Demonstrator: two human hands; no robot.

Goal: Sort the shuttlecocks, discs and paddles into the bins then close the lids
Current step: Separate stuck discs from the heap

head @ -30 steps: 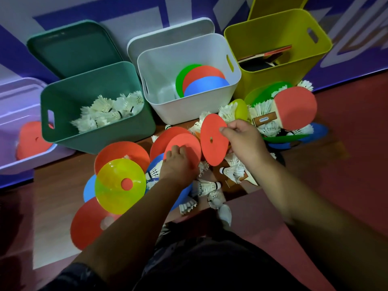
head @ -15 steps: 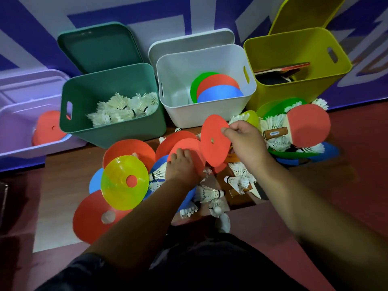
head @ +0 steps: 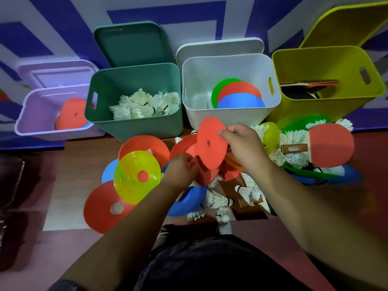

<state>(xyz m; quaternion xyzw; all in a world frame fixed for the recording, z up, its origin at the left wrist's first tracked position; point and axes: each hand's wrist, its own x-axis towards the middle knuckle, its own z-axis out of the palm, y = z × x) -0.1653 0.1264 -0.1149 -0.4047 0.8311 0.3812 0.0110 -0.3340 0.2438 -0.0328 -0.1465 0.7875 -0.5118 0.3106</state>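
head view, four bins [head: 136, 127], right grip [head: 243, 148] pinching one red disc [head: 210, 148], left grip [head: 180, 171] pinching a second disc [head: 204, 175]

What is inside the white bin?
The white bin holds three overlapping discs: a green disc, a red disc, a blue disc frontmost. Its front wall hides their lower parts.

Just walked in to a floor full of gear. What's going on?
A person is sorting gear into open bins. The right hand pinches a raised red disc before the white bin, which holds discs; the left hand grips a lower red disc. Shuttlecocks lie in the green bin, paddles in the yellow bin.
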